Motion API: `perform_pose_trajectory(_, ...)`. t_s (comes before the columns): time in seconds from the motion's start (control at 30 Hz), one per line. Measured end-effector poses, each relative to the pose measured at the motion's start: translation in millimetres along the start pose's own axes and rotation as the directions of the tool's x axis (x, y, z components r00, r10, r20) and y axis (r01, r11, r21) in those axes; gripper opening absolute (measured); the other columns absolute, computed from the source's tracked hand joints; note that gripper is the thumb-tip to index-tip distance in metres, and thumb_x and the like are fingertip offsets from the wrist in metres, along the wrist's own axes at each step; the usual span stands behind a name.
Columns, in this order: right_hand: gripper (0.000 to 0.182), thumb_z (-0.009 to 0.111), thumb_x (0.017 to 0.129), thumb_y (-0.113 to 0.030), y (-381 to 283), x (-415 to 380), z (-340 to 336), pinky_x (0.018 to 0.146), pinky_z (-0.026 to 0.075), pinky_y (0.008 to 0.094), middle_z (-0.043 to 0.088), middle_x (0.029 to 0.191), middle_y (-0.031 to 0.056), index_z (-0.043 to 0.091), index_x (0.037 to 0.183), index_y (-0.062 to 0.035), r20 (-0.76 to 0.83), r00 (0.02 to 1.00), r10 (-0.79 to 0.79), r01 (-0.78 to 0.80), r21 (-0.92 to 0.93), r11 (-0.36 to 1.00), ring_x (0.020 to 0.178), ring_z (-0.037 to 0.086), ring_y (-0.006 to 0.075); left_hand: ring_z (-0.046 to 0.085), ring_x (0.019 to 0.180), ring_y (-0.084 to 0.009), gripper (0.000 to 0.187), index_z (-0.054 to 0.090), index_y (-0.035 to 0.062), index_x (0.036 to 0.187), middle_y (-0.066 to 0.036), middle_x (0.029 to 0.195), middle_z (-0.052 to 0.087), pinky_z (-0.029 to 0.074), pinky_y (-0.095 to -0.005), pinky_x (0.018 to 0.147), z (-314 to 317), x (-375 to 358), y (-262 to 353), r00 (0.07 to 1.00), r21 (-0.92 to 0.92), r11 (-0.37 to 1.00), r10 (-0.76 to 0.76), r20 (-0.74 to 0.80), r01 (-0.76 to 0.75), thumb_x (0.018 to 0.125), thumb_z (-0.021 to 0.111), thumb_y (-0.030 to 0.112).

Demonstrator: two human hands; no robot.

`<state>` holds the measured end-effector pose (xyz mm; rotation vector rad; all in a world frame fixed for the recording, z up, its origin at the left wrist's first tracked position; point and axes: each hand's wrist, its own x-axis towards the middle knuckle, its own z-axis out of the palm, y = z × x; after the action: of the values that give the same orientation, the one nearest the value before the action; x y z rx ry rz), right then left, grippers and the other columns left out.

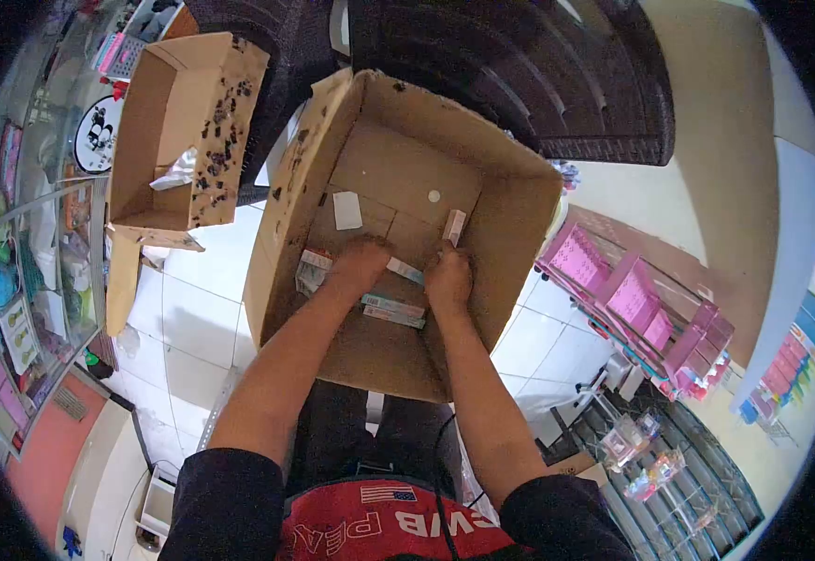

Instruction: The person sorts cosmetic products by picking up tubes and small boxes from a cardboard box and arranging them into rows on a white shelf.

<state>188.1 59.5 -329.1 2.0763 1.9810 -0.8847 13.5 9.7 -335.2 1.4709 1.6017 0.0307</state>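
Both hands reach down into a large cardboard box. My right hand is closed around the lower end of a small white-and-pink carton. My left hand is curled near the box's bottom, its fingertips mostly hidden. Between the hands lies a slim white carton, whose left end meets my left hand. Two slim teal-and-white cartons lie side by side nearer to me. Left of my left hand are a white-and-orange carton and a clear plastic piece. A white card lies farther in.
Another cardboard box with dark tape scraps stands at the upper left, beside a glass display case. Dark woven plastic furniture is behind the large box. Pink baskets and a dark rack stand at the right.
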Motion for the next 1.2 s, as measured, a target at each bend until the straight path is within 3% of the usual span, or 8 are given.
perform_pose_trajectory(0.17, 0.043, 0.06, 0.087, -0.008, -11, -15, -32, 0.087, 0.05, 0.0529, 0.064, 0.112, 0.0272, 0.055, 0.13, -0.0082, -0.009, 0.998, -0.07, 0.07, 0.2, 0.977, 0.105, 0.061, 0.046, 0.066, 0.102, -0.0388, 0.031, 0.064, 0.001, 0.115, -0.022, 0.1, 0.069, 0.053, -0.0466, 0.09, -14, -17, 9, 0.994, -0.031, 0.999, -0.031, 0.103, 0.034, 0.087, 0.067, 0.014)
perform_pose_trajectory(0.3, 0.063, 0.065, 0.086, -0.005, -24, -38, -68, 0.08, 0.054, 0.0392, 0.067, 0.108, 0.018, 0.042, 0.145, -0.0076, -0.017, 0.997, -0.078, 0.078, 0.401, 0.913, 0.092, 0.068, 0.028, 0.067, 0.096, -0.0381, 0.032, 0.064, 0.0016, 0.114, -0.022, 0.098, 0.069, 0.053, -0.0439, 0.085, -26, -48, 16, 0.992, -0.321, 0.947, -0.065, -0.109, 0.027, 0.089, 0.067, 0.021)
perform_pose_trajectory(0.37, 0.068, 0.067, 0.086, -0.005, -23, -47, -87, 0.08, 0.053, 0.035, 0.068, 0.108, 0.0155, 0.039, 0.147, -0.0073, 0.089, 0.996, -0.025, -0.019, 0.462, 0.887, 0.091, 0.067, 0.0213, 0.068, 0.092, -0.0311, 0.033, 0.063, 0.0008, 0.114, -0.019, 0.096, 0.069, 0.053, -0.0382, 0.082, -5, -48, 1, 0.973, -0.652, 0.757, -0.183, -0.143, 0.046, 0.088, 0.07, 0.02)
perform_pose_trajectory(0.57, 0.056, 0.067, 0.087, -0.004, -24, -85, -155, 0.081, 0.052, 0.0291, 0.067, 0.108, 0.0107, 0.049, 0.14, -0.0003, 0.169, 0.959, -0.226, 0.077, 0.614, 0.785, 0.09, 0.065, 0.0155, 0.064, 0.096, -0.0164, 0.033, 0.061, 0.0016, 0.116, -0.009, 0.108, 0.066, 0.052, -0.0307, 0.081, -51, -108, 39, 0.964, -0.962, 0.258, -0.265, 0.02, 0.091, 0.086, 0.073, 0.009)
perform_pose_trajectory(0.77, 0.042, 0.064, 0.09, -0.007, -11, -116, -206, 0.097, 0.048, 0.0343, 0.067, 0.12, 0.0108, 0.058, 0.131, -0.0009, 0.082, 0.909, -0.408, 0.25, 0.677, 0.693, 0.111, 0.062, 0.0204, 0.063, 0.1, -0.0174, 0.052, 0.051, -0.0003, 0.135, -0.01, 0.119, 0.063, 0.054, -0.0319, 0.087, -69, -146, 74, 0.998, -0.989, 0.14, -0.043, 0.052, 0.057, 0.087, 0.071, 0.003)
perform_pose_trajectory(0.97, 0.038, 0.075, 0.086, -0.007, -13, -147, -278, 0.091, 0.051, 0.0299, 0.068, 0.115, 0.0098, 0.061, 0.122, -0.0004, 0.066, 0.893, -0.445, 0.25, 0.75, 0.613, 0.105, 0.063, 0.0148, 0.064, 0.117, -0.0257, 0.055, 0.045, -0.0042, 0.142, -0.018, 0.13, 0.059, 0.052, -0.0307, 0.099, -89, -163, 114, 0.969, -0.954, 0.278, 0.183, 0.169, 0.114, 0.09, 0.064, -0.002)
perform_pose_trajectory(1.07, 0.037, 0.074, 0.086, 0.003, 2, -146, -290, 0.078, 0.053, 0.025, 0.07, 0.108, 0.008, 0.057, 0.119, -0.0026, -0.076, 0.892, -0.446, 0.239, 0.916, 0.323, 0.093, 0.065, 0.0117, 0.062, 0.118, -0.027, 0.051, 0.045, -0.0058, 0.141, -0.018, 0.132, 0.057, 0.052, -0.0339, 0.102, -80, -164, 128, 0.96, -0.976, 0.168, 0.217, 0.175, 0.14, 0.094, 0.063, 0.001)
perform_pose_trajectory(1.2, 0.036, 0.074, 0.088, -0.002, 8, -154, -320, 0.077, 0.053, 0.0256, 0.071, 0.105, 0.0067, 0.057, 0.12, -0.0016, -0.111, 0.911, -0.397, 0.207, 0.957, 0.206, 0.091, 0.065, 0.0111, 0.062, 0.118, -0.0263, 0.052, 0.045, -0.0053, 0.141, -0.017, 0.128, 0.059, 0.051, -0.0353, 0.103, -81, -175, 152, 0.949, -0.984, 0.07, 0.261, 0.177, 0.164, 0.094, 0.064, 0.004)
